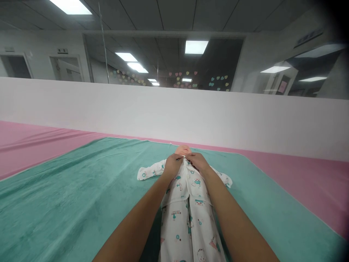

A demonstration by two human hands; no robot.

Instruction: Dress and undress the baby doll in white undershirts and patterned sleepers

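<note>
Nearest to me, white printed trousers [176, 229] run between my forearms over a green blanket [81, 189]. Farther along, the matching printed top [196, 182] overlaps their waist, its body lying between and on the near side of my hands, its sleeves spread left and right. At its neckline, my left hand [173, 163] pinches the left side and my right hand [198, 160] the right, fingertips close together. Just past them I see a doll's head [183, 150], then a pink sheet [308, 182] and a white wall [174, 112]
</note>
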